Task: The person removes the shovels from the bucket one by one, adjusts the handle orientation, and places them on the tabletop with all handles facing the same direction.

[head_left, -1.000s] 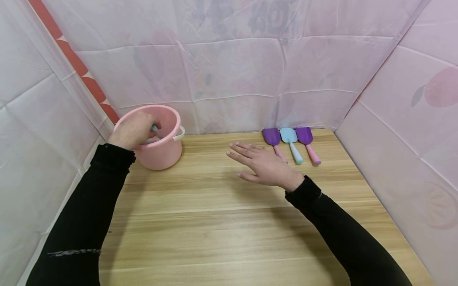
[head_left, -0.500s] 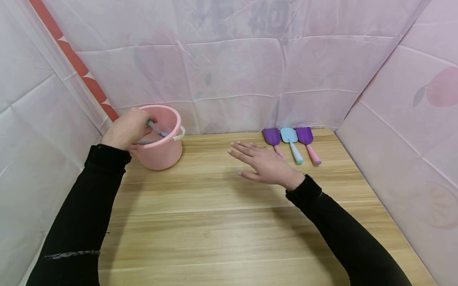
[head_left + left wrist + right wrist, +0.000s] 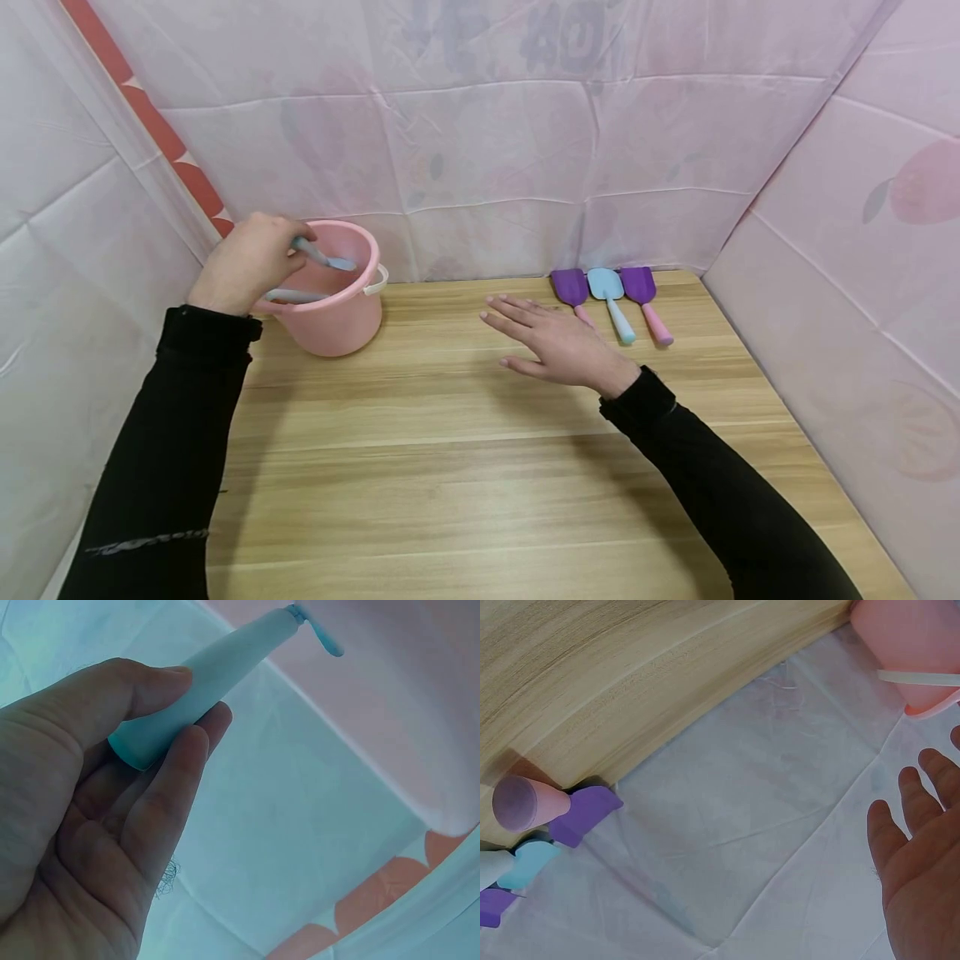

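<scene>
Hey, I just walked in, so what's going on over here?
A person is working with bare hands at a wooden table. Their left hand pinches the pale blue handle of a small tool at the mouth of a pink bucket. Their right hand holds nothing, its fingers extended. Near it, three small shovels lie in a row by the back wall: a light blue one between two purple ones with pink handles.

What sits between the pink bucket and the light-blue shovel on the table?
In the head view, a purple shovel lies there, right beside the light-blue shovel; the right hand also shows over the stretch.
</scene>
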Demonstrator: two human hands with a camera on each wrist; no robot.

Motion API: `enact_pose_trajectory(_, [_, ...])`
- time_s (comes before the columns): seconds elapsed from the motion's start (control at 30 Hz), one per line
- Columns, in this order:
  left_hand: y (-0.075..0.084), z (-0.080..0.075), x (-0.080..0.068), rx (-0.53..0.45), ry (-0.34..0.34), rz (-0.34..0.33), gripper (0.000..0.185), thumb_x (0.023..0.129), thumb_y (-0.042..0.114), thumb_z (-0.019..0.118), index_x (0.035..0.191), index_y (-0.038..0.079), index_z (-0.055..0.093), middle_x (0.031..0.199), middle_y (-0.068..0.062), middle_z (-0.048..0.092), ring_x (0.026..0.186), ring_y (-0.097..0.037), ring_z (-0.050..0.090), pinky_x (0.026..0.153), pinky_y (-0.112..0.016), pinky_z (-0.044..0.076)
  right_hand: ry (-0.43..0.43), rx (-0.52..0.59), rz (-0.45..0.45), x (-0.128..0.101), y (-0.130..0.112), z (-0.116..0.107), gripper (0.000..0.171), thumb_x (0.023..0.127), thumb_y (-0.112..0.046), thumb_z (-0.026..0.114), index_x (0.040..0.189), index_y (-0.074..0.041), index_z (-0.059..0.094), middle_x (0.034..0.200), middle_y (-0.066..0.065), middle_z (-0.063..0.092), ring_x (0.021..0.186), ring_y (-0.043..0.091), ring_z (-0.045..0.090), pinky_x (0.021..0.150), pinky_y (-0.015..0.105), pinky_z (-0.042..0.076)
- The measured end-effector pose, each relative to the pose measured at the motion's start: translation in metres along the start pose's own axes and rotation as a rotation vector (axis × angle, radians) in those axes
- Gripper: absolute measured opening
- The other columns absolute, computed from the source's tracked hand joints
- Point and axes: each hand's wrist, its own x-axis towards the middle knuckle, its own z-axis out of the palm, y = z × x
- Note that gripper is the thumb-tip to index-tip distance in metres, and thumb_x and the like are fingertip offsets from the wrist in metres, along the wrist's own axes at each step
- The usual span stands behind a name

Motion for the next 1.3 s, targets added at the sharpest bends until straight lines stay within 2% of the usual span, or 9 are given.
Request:
enact_pose_trajectory(0.1, [0.001, -0.005, -0.002, 0.0, 0.03, -0.002, 0.025, 0.107, -0.001, 0.069, 0.128, -0.002, 0.083, 0.12, -0.024, 0.085, 0.096, -0.036, 0.071, 0.08, -0.049, 0.058, 0.0, 0.003, 0.001, 0.0, 0.0, -0.001, 0.078, 0.117, -0.043, 0.073, 0.183, -0.013, 0.042, 0.19, 0.016, 0.042, 0.177, 0.035, 0.045, 0.144, 0.058, 0.043])
enact_pose_trajectory(0.17, [0.002, -0.008, -0.003, 0.001, 0.047, -0.006, 0.023, 0.108, 0.0, 0.069, 0.125, 0.0, 0.084, 0.117, -0.021, 0.085, 0.095, -0.034, 0.068, 0.078, -0.046, 0.054, 0.0, -0.001, 0.0, 0.0, 0.0, -0.001, 0.078, 0.117, -0.043, 0.073, 0.183, -0.014, 0.042, 0.191, 0.015, 0.041, 0.177, 0.035, 0.045, 0.144, 0.057, 0.043])
enact_pose_trajectory(0.43, [0.009, -0.021, -0.011, -0.026, 0.086, -0.057, 0.026, 0.111, 0.002, 0.066, 0.13, 0.002, 0.084, 0.122, -0.023, 0.084, 0.1, -0.037, 0.07, 0.087, -0.055, 0.059, 0.011, -0.011, -0.002, 0.0, 0.001, -0.002, 0.079, 0.117, -0.042, 0.074, 0.184, -0.014, 0.041, 0.191, 0.014, 0.042, 0.176, 0.035, 0.047, 0.143, 0.057, 0.045])
enact_pose_trajectory(0.73, [0.014, -0.029, -0.021, -0.028, 0.21, -0.015, 0.032, 0.108, -0.002, 0.064, 0.132, 0.004, 0.084, 0.122, -0.021, 0.084, 0.098, -0.034, 0.07, 0.075, -0.032, 0.05, 0.022, -0.007, 0.008, 0.001, 0.002, -0.004, 0.08, 0.117, -0.042, 0.074, 0.184, -0.014, 0.04, 0.188, 0.017, 0.046, 0.174, 0.036, 0.05, 0.142, 0.059, 0.045])
enact_pose_trajectory(0.83, [0.018, -0.028, -0.023, -0.022, 0.257, 0.006, 0.03, 0.109, -0.003, 0.068, 0.134, 0.003, 0.083, 0.122, -0.023, 0.084, 0.098, -0.035, 0.073, 0.076, -0.037, 0.056, 0.028, -0.012, 0.012, 0.001, 0.002, -0.004, 0.08, 0.117, -0.041, 0.075, 0.184, -0.014, 0.041, 0.188, 0.017, 0.046, 0.173, 0.036, 0.05, 0.142, 0.058, 0.045])
enact_pose_trajectory(0.97, [0.024, -0.024, -0.025, -0.026, 0.311, 0.043, 0.027, 0.11, -0.003, 0.071, 0.134, 0.0, 0.082, 0.121, -0.025, 0.084, 0.101, -0.039, 0.077, 0.085, -0.057, 0.066, 0.035, -0.019, 0.02, 0.001, 0.004, -0.003, 0.079, 0.117, -0.041, 0.074, 0.183, -0.013, 0.042, 0.188, 0.017, 0.046, 0.173, 0.035, 0.05, 0.143, 0.058, 0.044])
enact_pose_trajectory(1.03, [0.026, -0.022, -0.026, -0.035, 0.331, 0.058, 0.026, 0.11, -0.004, 0.072, 0.134, -0.001, 0.082, 0.121, -0.025, 0.084, 0.102, -0.04, 0.077, 0.088, -0.062, 0.068, 0.037, -0.019, 0.026, 0.001, 0.004, -0.003, 0.079, 0.117, -0.041, 0.074, 0.183, -0.013, 0.042, 0.189, 0.016, 0.045, 0.173, 0.035, 0.05, 0.143, 0.058, 0.044])
enact_pose_trajectory(1.17, [0.031, -0.017, -0.028, -0.055, 0.371, 0.095, 0.025, 0.11, -0.005, 0.073, 0.133, -0.001, 0.081, 0.119, -0.025, 0.084, 0.1, -0.041, 0.077, 0.089, -0.062, 0.069, 0.047, -0.019, 0.039, 0.0, 0.005, -0.003, 0.08, 0.117, -0.041, 0.075, 0.183, -0.013, 0.041, 0.189, 0.016, 0.045, 0.174, 0.036, 0.049, 0.143, 0.059, 0.044])
enact_pose_trajectory(1.3, [0.036, -0.011, -0.027, -0.062, 0.409, 0.146, 0.023, 0.109, -0.009, 0.073, 0.129, -0.001, 0.081, 0.115, -0.023, 0.084, 0.097, -0.04, 0.076, 0.089, -0.057, 0.067, 0.055, -0.024, 0.06, 0.0, 0.005, -0.003, 0.08, 0.117, -0.043, 0.075, 0.184, -0.014, 0.041, 0.189, 0.015, 0.046, 0.174, 0.036, 0.049, 0.142, 0.059, 0.045])
